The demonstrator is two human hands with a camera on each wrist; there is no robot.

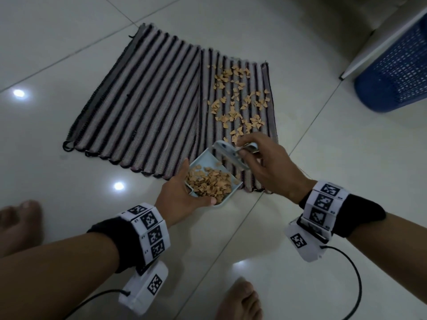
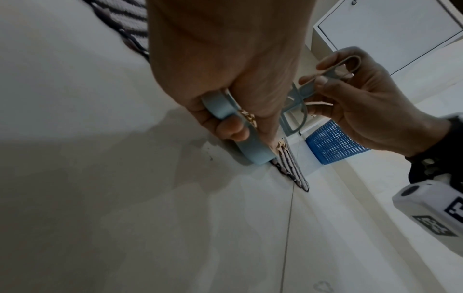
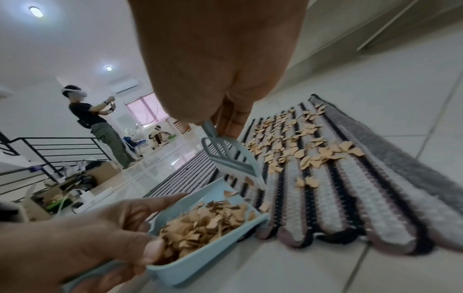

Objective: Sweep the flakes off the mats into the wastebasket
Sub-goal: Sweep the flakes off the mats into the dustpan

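Observation:
Two striped mats lie side by side on the tiled floor: the left mat (image 1: 138,93) is bare, the right mat (image 1: 258,144) is strewn with tan flakes (image 1: 233,98). My left hand (image 1: 182,192) grips a light blue dustpan (image 1: 208,161) at the right mat's near edge, thumb over its back rim; a heap of flakes (image 3: 205,222) fills it. My right hand (image 1: 248,150) pinches the handle of a small light blue brush (image 1: 231,155), whose head (image 3: 233,158) is just above the pan's mouth. The blue mesh wastebasket (image 1: 397,72) stands to the far right.
My bare feet (image 1: 20,218) (image 1: 240,299) are on the tiles near the mats. A white cabinet (image 2: 388,29) rises behind the wastebasket. Far off in the right wrist view another person (image 3: 100,123) stands by a black railing (image 3: 50,150) and some boxes.

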